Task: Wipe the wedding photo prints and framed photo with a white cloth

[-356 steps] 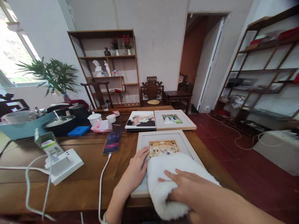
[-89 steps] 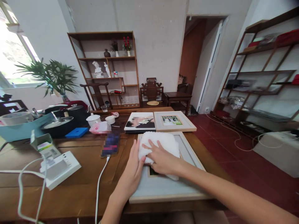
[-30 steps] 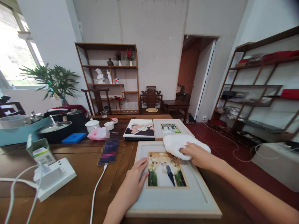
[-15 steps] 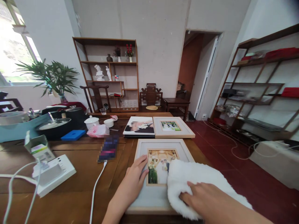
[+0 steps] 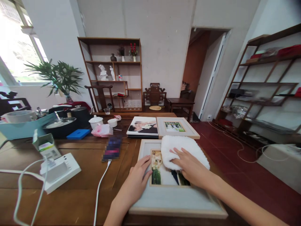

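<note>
A light wood picture frame [image 5: 178,204] lies flat at the table's near edge, a wedding photo [image 5: 156,174] inside its pale mat. My left hand [image 5: 138,172] rests on the frame's left side with fingers stretched flat beside the photo. My right hand [image 5: 188,164] presses a fluffy white cloth [image 5: 170,149] onto the frame's upper right part. The cloth covers the top right of the photo and the frame's far right corner.
Behind stand a second framed photo [image 5: 185,135] and a photo panel [image 5: 150,128]. Leftward are a phone [image 5: 113,149] on a white cable, a power strip [image 5: 72,172], an open small box [image 5: 49,152], a blue block [image 5: 78,134] and a white lidded bowl [image 5: 95,121].
My right hand has pushed the white cloth away from me, from the frame's near right side to its far right corner. My left hand keeps its place on the frame.
</note>
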Available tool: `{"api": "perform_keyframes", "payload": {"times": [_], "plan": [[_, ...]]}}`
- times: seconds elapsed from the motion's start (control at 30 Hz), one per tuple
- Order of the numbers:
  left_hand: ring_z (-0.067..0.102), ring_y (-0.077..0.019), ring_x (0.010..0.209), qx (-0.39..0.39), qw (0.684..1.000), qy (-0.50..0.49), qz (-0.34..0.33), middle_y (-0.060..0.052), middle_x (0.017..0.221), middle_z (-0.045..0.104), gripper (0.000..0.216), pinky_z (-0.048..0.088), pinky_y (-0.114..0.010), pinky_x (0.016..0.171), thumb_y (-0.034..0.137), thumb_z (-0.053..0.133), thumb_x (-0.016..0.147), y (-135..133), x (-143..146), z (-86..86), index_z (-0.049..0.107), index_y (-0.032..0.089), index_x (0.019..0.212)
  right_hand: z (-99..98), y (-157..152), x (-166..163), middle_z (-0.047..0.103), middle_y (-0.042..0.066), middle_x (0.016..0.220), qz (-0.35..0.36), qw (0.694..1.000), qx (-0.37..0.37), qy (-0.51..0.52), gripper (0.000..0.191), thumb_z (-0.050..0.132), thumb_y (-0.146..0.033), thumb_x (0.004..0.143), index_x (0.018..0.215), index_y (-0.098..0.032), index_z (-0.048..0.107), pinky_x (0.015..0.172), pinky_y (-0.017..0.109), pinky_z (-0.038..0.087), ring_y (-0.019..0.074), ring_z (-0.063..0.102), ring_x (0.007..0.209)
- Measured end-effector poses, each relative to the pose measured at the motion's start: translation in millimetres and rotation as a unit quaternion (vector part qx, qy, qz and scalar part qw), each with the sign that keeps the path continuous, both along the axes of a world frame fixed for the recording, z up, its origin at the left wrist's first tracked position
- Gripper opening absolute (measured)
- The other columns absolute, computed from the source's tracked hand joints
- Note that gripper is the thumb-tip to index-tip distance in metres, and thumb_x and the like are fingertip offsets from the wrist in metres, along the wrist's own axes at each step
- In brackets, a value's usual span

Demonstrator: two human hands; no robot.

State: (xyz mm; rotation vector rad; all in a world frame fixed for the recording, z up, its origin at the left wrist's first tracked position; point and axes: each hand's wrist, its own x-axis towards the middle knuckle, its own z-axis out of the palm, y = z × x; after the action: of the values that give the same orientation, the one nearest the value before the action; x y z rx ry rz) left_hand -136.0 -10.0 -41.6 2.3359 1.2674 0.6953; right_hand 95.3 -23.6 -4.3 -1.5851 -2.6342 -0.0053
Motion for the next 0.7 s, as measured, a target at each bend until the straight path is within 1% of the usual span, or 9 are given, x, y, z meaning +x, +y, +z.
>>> {"api": "perform_keyframes", "payload": {"times": [0.1, 0.2, 0.27, 0.33, 0.4, 0.43, 0.53, 0.63, 0.7], "plan": [[0.034, -0.0202, 0.125, 0.009, 1.000, -0.013, -0.003, -0.007, 0.135, 0.041, 0.040, 0.029, -0.040, 0.103, 0.022, 0.040, 0.086, 0, 0, -2.3, 0.043, 0.022, 0.126, 15.5, -33, -12, 0.041, 0.013, 0.132, 0.035, 0.997, -0.067, -0.004, 0.057, 0.039, 0.003, 0.061, 0.113, -0.017, 0.054, 0.101, 0.046, 0.023, 0.0272, 0.031, 0.124], [0.035, -0.0204, 0.125, 0.017, 1.000, -0.019, -0.005, -0.008, 0.134, 0.041, 0.040, 0.030, -0.040, 0.102, 0.021, 0.040, 0.086, 1, 0, -3.5, 0.044, 0.022, 0.126, 24.6, -61, -23, 0.046, 0.014, 0.128, 0.095, 0.986, -0.134, -0.012, 0.052, 0.043, 0.001, 0.059, 0.105, -0.017, 0.058, 0.095, 0.046, 0.032, 0.0303, 0.040, 0.118], [0.036, -0.0206, 0.124, 0.020, 1.000, -0.019, -0.005, -0.008, 0.133, 0.042, 0.040, 0.030, -0.040, 0.102, 0.020, 0.041, 0.085, 1, 1, -3.8, 0.044, 0.022, 0.126, 26.1, -71, -27, 0.048, 0.013, 0.126, 0.122, 0.980, -0.156, 0.002, 0.054, 0.044, 0.001, 0.056, 0.105, -0.019, 0.058, 0.093, 0.043, 0.035, 0.0307, 0.043, 0.115], [0.038, -0.0208, 0.123, 0.023, 0.999, -0.021, -0.005, -0.008, 0.133, 0.043, 0.040, 0.031, -0.040, 0.102, 0.020, 0.041, 0.085, 1, 1, -3.9, 0.044, 0.022, 0.125, 25.6, -73, -27, 0.048, 0.009, 0.127, 0.104, 0.980, -0.165, 0.038, 0.057, 0.042, 0.001, 0.056, 0.107, -0.022, 0.057, 0.094, 0.039, 0.036, 0.0274, 0.041, 0.118], [0.038, -0.0210, 0.123, 0.023, 1.000, -0.020, -0.004, -0.008, 0.133, 0.044, 0.040, 0.031, -0.040, 0.102, 0.021, 0.041, 0.085, 2, 1, -3.8, 0.045, 0.021, 0.125, 23.3, -67, -21, 0.043, 0.007, 0.132, 0.063, 0.984, -0.156, 0.064, 0.061, 0.039, 0.002, 0.057, 0.111, -0.023, 0.054, 0.097, 0.036, 0.032, 0.0235, 0.035, 0.123], [0.038, -0.0212, 0.123, 0.021, 1.000, -0.017, -0.003, -0.009, 0.133, 0.043, 0.040, 0.031, -0.040, 0.102, 0.021, 0.041, 0.085, 1, 1, -3.6, 0.045, 0.021, 0.125, 21.1, -61, -17, 0.039, 0.008, 0.135, 0.045, 0.987, -0.137, 0.069, 0.063, 0.038, 0.003, 0.057, 0.113, -0.022, 0.053, 0.100, 0.036, 0.029, 0.0221, 0.030, 0.125], [0.036, -0.0213, 0.124, 0.009, 1.000, -0.010, -0.004, -0.008, 0.134, 0.042, 0.040, 0.030, -0.040, 0.102, 0.022, 0.040, 0.086, 0, 0, -1.8, 0.044, 0.021, 0.125, 11.6, -30, -6, 0.032, 0.011, 0.138, 0.021, 0.996, -0.055, 0.072, 0.064, 0.036, 0.004, 0.059, 0.119, -0.016, 0.048, 0.106, 0.040, 0.016, 0.0203, 0.018, 0.130], [0.035, -0.0200, 0.125, 0.015, 0.999, -0.030, -0.007, -0.006, 0.135, 0.040, 0.037, 0.028, -0.038, 0.104, 0.023, 0.037, 0.088, -2, 0, 1.8, 0.044, 0.023, 0.124, 4.1, 6, -8, 0.036, 0.014, 0.135, -0.007, 0.997, -0.006, 0.077, 0.062, 0.035, 0.003, 0.062, 0.121, -0.011, 0.046, 0.105, 0.043, 0.014, 0.0221, 0.014, 0.131], [0.033, -0.0187, 0.126, 0.035, 0.997, -0.064, 0.002, -0.006, 0.135, 0.038, 0.035, 0.025, -0.038, 0.105, 0.023, 0.033, 0.089, -3, -1, 4.2, 0.043, 0.022, 0.123, 2.5, 24, -19, 0.034, 0.013, 0.137, -0.012, 0.997, 0.001, 0.081, 0.064, 0.036, 0.003, 0.062, 0.123, -0.012, 0.044, 0.104, 0.047, 0.014, 0.0249, 0.011, 0.131]]}}
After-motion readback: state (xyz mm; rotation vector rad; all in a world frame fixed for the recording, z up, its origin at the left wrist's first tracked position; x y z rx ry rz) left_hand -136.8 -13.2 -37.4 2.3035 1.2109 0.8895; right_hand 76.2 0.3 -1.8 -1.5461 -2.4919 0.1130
